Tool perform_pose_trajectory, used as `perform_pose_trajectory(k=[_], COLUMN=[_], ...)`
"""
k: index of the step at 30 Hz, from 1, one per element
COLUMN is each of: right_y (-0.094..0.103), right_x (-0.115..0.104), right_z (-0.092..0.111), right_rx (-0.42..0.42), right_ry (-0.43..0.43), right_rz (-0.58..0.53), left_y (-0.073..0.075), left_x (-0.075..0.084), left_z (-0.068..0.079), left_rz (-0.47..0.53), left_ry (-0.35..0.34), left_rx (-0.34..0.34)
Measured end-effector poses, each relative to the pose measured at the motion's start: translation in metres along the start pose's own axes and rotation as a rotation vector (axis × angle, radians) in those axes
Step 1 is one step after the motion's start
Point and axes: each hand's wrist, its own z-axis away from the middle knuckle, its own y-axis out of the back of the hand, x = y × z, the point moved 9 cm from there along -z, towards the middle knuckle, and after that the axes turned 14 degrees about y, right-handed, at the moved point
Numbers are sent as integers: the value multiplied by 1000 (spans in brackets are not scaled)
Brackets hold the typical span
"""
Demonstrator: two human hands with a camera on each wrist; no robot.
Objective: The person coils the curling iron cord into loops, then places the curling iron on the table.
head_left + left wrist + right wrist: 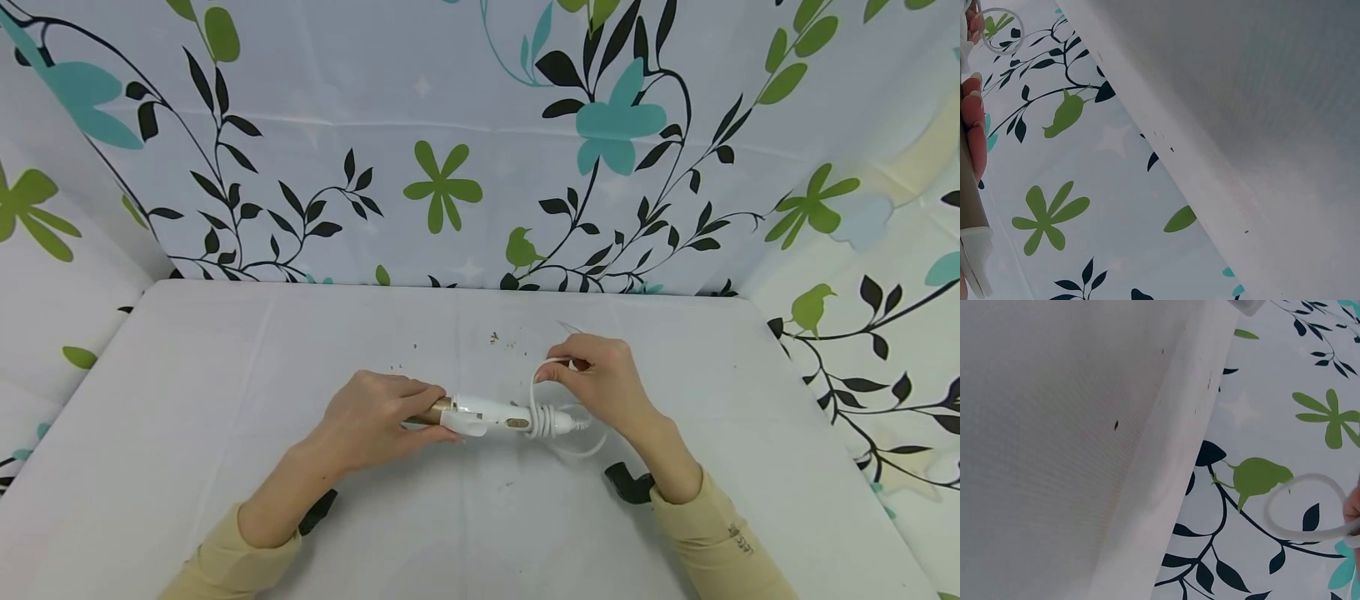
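Note:
A white curling iron (491, 412) with a gold-brown barrel is held level, its handle pointing right. My left hand (373, 423) grips the barrel end, thumb below and fingers above; in the left wrist view the barrel (971, 187) and fingertips (974, 115) show at the left edge. Several turns of white cord (539, 422) lie around the handle near its end. Between thumb and fingers, my right hand (611, 385) pinches a raised stretch of that cord. A loop of cord (1307, 534) hangs by the right fingers, mostly cropped in the right wrist view.
A white-covered table (360, 533) lies under both hands, with small dark and brown specks (494, 337) beyond the iron. Behind and beside it hangs a leaf-patterned curtain (315, 100). Black straps (628, 483) show at the wrists.

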Motion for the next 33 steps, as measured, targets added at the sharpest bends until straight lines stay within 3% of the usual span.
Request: perform_pose_trajectory(k=[5, 9, 13, 20, 25, 33], right_y=[-9, -12, -14, -24, -28, -24], right_x=[13, 23, 28, 30, 27, 33], right_z=[7, 13, 16, 20, 20, 23], right_rx=[-65, -71, -69, -79, -89, -90], right_ry=[-149, -289, -374, -412, -407, -481], right_rz=[-156, -303, -338, -276, -284, -327], left_y=[3, 4, 6, 8, 11, 18], left_x=[0, 0, 0, 3, 9, 7], left_z=[-1, -1, -2, -2, -3, -4], left_rz=[25, 66, 107, 130, 134, 132], left_ry=[9, 18, 32, 27, -6, 10], left_rx=[21, 33, 31, 26, 33, 73])
